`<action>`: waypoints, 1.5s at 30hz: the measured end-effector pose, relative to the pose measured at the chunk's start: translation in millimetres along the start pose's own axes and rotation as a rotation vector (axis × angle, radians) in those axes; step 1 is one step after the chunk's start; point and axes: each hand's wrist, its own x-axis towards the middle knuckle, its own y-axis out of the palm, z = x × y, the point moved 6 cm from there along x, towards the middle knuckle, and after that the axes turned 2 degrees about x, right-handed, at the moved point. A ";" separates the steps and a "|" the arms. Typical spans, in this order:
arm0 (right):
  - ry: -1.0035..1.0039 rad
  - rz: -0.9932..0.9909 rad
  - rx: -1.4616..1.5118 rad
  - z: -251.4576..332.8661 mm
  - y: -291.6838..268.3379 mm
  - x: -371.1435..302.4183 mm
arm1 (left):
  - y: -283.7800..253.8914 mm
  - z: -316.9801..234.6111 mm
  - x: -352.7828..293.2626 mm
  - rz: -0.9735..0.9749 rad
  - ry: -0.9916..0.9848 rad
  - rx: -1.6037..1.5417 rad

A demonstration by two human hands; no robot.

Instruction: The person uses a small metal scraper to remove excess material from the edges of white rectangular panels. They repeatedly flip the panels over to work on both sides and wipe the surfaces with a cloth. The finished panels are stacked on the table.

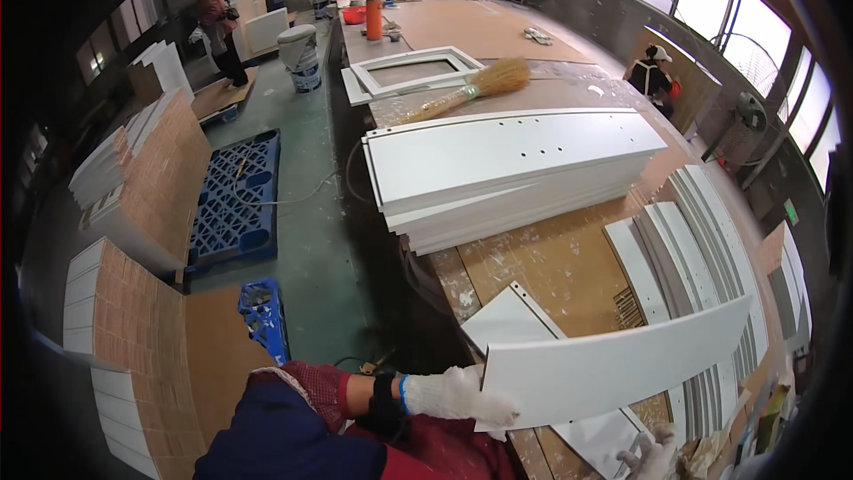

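My left hand (464, 396), in a white knit glove, grips the left end of a long white panel (613, 363). The panel is tilted up on its long edge over the near part of the workbench. At the bottom edge my right hand (650, 457), gloved too, has its fingers apart and holds nothing visible. It is beside another white board (604, 443) lying flat below the raised panel. A further white board with a dark-dotted edge (511, 318) lies partly hidden behind the panel.
A stack of drilled white panels (515, 156) is on the workbench (569, 258), with a brush (480, 87) and white frame (418, 71) beyond. More panels (702, 249) stand at right. Stacked boards (147, 187) and a blue pallet (233, 200) are left. Other people work farther off.
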 end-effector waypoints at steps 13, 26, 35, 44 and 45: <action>-0.287 -0.118 -0.313 24.7 43.2 -3.9 | 50.6 -46.1 -53.2 -0.234 1.219 1.592; -0.189 -0.087 0.487 59.3 155.9 46.4 | -14.4 -65.5 -111.0 -0.038 0.412 -0.427; -0.192 0.414 0.554 87.7 279.7 142.5 | -82.8 -108.8 -130.2 -0.501 0.511 -0.226; -0.056 0.364 0.458 51.0 332.4 226.3 | -155.7 -79.4 -136.3 -0.487 0.507 -0.425; -0.047 0.340 0.439 47.3 324.0 234.4 | -155.9 -69.2 -140.5 -0.546 0.474 -0.379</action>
